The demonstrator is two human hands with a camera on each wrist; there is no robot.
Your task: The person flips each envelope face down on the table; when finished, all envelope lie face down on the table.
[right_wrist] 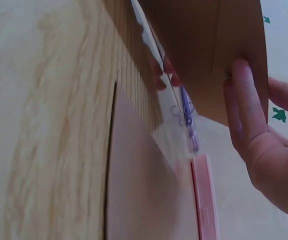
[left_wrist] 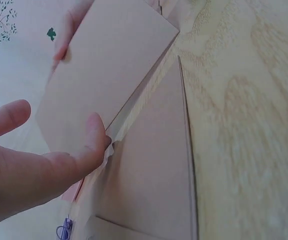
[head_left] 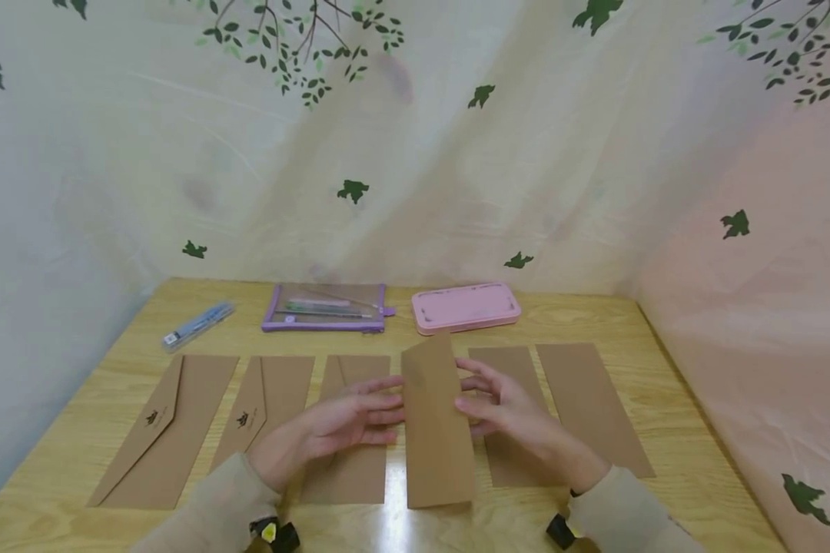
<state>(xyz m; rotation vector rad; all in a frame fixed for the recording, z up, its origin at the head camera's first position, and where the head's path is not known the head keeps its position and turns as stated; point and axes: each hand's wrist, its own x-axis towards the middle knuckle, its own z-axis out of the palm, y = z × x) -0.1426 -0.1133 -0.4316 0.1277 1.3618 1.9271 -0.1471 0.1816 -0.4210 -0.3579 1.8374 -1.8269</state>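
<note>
A brown paper envelope [head_left: 437, 430] is held tilted up off the table in the middle of the head view, its plain side showing. My right hand [head_left: 515, 407] pinches it by the right edge; in the right wrist view, fingers [right_wrist: 246, 100] press one face while another digit lies behind the edge. The left hand [head_left: 346, 418] has its fingers fairly straight, their tips at the envelope's left edge. From the left wrist, the left thumb [left_wrist: 11, 117] stands away from the paper. Under the left hand lies another envelope [head_left: 349, 480], partly covered.
Two flap-up envelopes with dark crown prints [head_left: 148, 438] lie at left, two plain ones [head_left: 595, 415] at right. Along the back are a slim clear case [head_left: 199, 326], a purple-edged pencil pouch [head_left: 325, 292] and a pink case [head_left: 465, 307]. Leaf-patterned cloth [head_left: 422, 215] surrounds the wooden table.
</note>
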